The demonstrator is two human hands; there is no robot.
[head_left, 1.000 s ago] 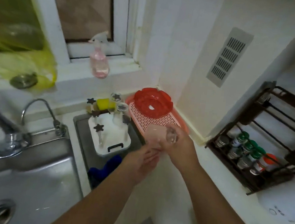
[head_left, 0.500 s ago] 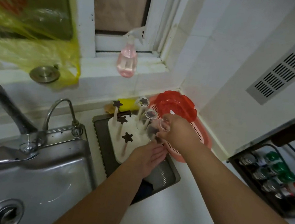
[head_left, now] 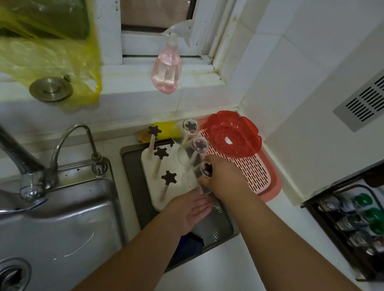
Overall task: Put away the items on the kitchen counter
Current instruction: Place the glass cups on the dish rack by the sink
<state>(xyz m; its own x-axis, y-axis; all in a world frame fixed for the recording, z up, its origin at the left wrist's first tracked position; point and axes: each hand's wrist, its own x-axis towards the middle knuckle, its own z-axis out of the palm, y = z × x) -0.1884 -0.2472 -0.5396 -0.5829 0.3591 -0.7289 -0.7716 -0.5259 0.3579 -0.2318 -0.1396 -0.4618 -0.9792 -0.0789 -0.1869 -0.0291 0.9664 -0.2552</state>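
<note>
right hand [head_left: 226, 181] is gripping a clear glass [head_left: 200, 179] upside down over a peg on the white drying rack [head_left: 151, 176] by the sink [head_left: 38, 230], left hand [head_left: 189, 209] flat and relaxed just underneath it

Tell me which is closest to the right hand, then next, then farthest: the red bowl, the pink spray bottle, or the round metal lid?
From the right hand:
1. Red bowl, just behind it on the pink tray.
2. Spray bottle, up on the windowsill.
3. Metal lid, far left on the ledge.
</note>
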